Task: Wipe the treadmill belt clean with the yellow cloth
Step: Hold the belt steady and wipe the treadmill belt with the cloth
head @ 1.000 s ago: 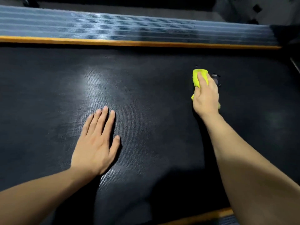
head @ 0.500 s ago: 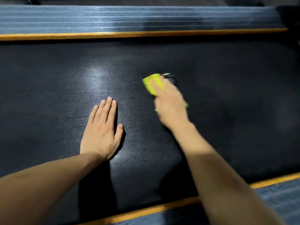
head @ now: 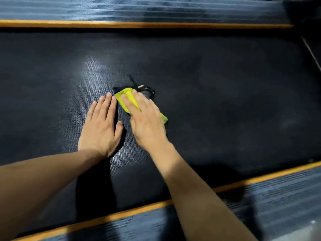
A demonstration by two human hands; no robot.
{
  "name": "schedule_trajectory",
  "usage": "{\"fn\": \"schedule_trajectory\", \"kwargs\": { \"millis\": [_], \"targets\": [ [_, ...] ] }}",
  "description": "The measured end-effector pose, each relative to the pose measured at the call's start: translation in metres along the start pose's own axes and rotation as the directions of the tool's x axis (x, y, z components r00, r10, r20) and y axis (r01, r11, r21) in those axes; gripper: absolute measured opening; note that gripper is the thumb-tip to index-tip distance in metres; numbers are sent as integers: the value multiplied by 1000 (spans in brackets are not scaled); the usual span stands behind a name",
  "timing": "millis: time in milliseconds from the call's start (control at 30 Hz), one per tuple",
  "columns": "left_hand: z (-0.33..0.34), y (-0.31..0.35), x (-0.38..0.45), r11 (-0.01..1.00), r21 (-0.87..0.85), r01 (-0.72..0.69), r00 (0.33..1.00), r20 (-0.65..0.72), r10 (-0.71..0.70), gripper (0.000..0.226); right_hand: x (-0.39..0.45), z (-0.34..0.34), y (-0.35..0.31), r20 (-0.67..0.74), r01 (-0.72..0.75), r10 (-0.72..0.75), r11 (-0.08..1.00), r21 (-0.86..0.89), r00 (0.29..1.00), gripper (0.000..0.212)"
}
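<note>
The black textured treadmill belt (head: 225,101) fills most of the view. A folded yellow cloth (head: 125,98) lies on it near the middle, pressed flat under my right hand (head: 145,119); its ends stick out past the fingertips and by the wrist side. My left hand (head: 101,126) rests palm down on the belt, fingers together, just left of the cloth and almost touching it. A small dark object with a pale tip (head: 142,87) lies right behind the cloth.
Orange stripes edge the belt at the far side (head: 139,24) and the near side (head: 260,178). Ribbed grey side rails (head: 156,9) run beyond both stripes. A bright glare patch (head: 93,70) sits on the belt behind my left hand.
My right hand has swept the cloth leftward across the belt, from the right part to right beside my left hand. The left hand has stayed flat on the belt.
</note>
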State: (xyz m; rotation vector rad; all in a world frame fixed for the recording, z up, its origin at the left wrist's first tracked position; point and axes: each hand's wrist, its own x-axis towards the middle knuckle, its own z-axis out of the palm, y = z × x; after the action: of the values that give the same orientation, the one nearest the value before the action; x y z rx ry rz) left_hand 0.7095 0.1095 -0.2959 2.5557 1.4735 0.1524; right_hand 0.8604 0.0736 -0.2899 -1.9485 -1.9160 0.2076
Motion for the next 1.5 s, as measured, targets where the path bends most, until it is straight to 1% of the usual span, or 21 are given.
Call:
{"fn": "schedule_trajectory", "kwargs": {
  "millis": [33, 67, 167, 233, 300, 367, 400, 467, 533, 567, 633, 700, 733, 833, 900, 1067, 1167, 1233, 1300, 1400, 1500],
  "targets": [
    [-1, 0, 0, 1000, 2, 3, 1000, 3, -3, 71, 0, -5, 15, 21, 10, -9, 999, -38, 1000, 61],
    [-1, 1, 0, 1000, 4, 9, 1000, 6, -9, 71, -2, -12, 36, 30, -24, 27, 996, -80, 999, 63],
    [-1, 1, -1, 1000, 13, 27, 1000, 14, -27, 71, -22, -49, 114, -57, -281, 276, 947, -153, 960, 68],
    [0, 2, -1, 999, 12, 31, 999, 18, -32, 71, -44, -81, 153, -90, -402, 393, 903, -150, 915, 64],
    [1, 2, -1, 999, 13, 35, 999, 18, -35, 72, -51, -92, 166, -83, -495, 488, 858, -140, 869, 61],
    [1, 2, -1, 999, 14, 40, 999, 19, -40, 72, -48, -78, 140, -126, -536, 521, 830, -154, 844, 63],
    [2, 2, -1, 999, 16, 42, 999, 18, -42, 72, -47, -67, 114, -132, -517, 501, 842, -153, 855, 67],
    [2, 2, -1, 999, 16, 38, 999, 13, -38, 72, -53, -41, 53, -110, -367, 355, 922, -126, 929, 72],
    [1, 1, 0, 1000, -1, 30, 1000, 5, -30, 71, -67, -23, -6, -7, -179, 179, 980, -83, 984, 75],
    [1, 0, 0, 1000, -11, 21, 1000, -3, -21, 70, -71, -21, -25, 63, -118, 120, 992, -43, 991, 77],
    [1, 1, 1, 1000, -23, 13, 1000, -15, -13, 70, -72, -23, -27, 136, -65, 63, 998, 12, 989, 79],
    [1, 0, 0, 1000, -16, 19, 1000, -16, -19, 70, -74, -34, -2, 154, -26, 34, 998, -57, 988, 79],
    [1, 0, 0, 1000, -10, 25, 1000, -18, -25, 69, -78, -41, 16, 148, -47, 63, 993, -108, 987, 79],
    [2, 1, -1, 1000, -8, 29, 999, -23, -30, 69, -91, -72, 90, 85, -275, 301, 934, -227, 950, 79],
    [2, 1, 0, 1000, -11, 29, 999, -23, -29, 70, -100, -94, 130, 61, -329, 360, 898, -291, 931, 76],
    [1, 4, -2, 998, 47, 37, 998, -45, -35, 71, -92, -114, 155, 84, -353, 385, 900, -255, 919, 56],
    [-3, 9, -4, 989, 132, 70, 997, -38, -66, 70, -86, -126, 170, 27, -300, 311, 932, -202, 950, 45],
    [-7, 13, -10, 985, 131, 113, 993, -30, -110, 70, -97, -117, 176, -11, -255, 260, 940, -225, 966, 46],
    [-2, 19, -30, 984, 123, 130, 992, -24, -128, 72, -104, -104, 174, -42, -274, 271, 942, -195, 962, 49],
    [4, 21, -73, 989, 98, 108, 993, 44, -113, 73, -104, -96, 151, 49, -317, 324, 941, -115, 945, 64],
    [0, 24, -95, 994, 93, 52, 996, 66, -59, 75, -117, -86, 91, 108, -274, 281, 958, -80, 954, 76]
  ]
}}
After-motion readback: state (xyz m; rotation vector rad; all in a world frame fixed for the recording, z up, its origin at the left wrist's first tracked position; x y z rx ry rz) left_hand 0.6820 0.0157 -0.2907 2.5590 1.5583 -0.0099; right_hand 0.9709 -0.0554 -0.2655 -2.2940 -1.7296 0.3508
